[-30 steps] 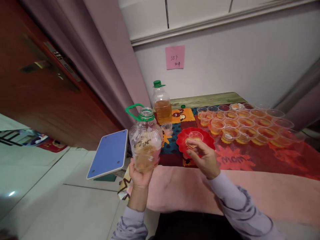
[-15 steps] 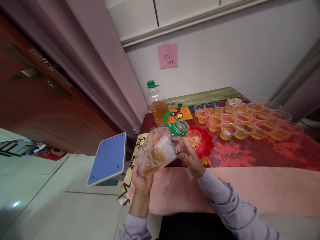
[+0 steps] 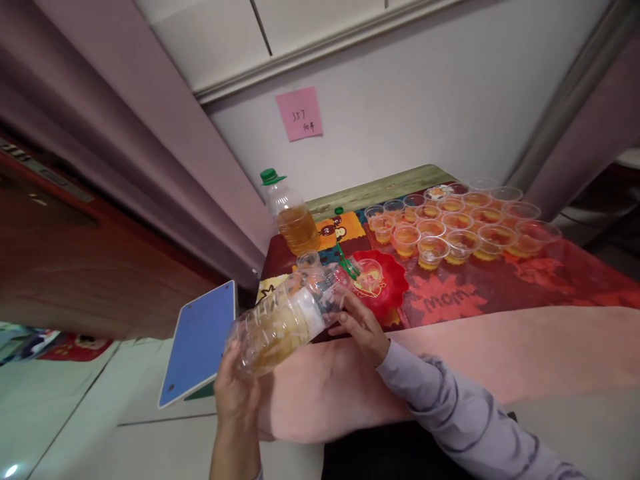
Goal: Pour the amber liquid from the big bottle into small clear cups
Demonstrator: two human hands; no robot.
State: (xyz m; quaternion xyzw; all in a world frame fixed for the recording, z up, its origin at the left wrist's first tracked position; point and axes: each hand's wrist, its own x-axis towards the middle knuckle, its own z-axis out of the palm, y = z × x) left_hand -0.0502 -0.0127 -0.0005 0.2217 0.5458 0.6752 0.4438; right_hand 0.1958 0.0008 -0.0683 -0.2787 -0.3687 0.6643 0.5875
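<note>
Between my hands is a large clear plastic bottle (image 3: pixel 280 327) with some yellowish liquid in it, tilted so its neck points right. My left hand (image 3: pixel 237 380) grips the bottom end. My right hand (image 3: pixel 361 325) holds it near the shoulder, its fingers partly behind the plastic. The mouth, with a green handle (image 3: pixel 349 262) at the neck, lies over a clear plastic cup (image 3: pixel 371 275). That cup stands in a red scalloped dish (image 3: pixel 393 293). Whether liquid is flowing out I cannot make out.
Rows of clear cups (image 3: pixel 460 245) with yellow-orange contents stand to the right. A second bottle (image 3: pixel 299 227) with a green cap stands at the back left, near another clear cup (image 3: pixel 307 259). A blue board (image 3: pixel 200 340) is beside the table's left edge.
The bottle has tipped from mouth-up to nearly level, its neck lowering to the cup in the red dish. My left hand has moved left and down. The view has shifted right.
</note>
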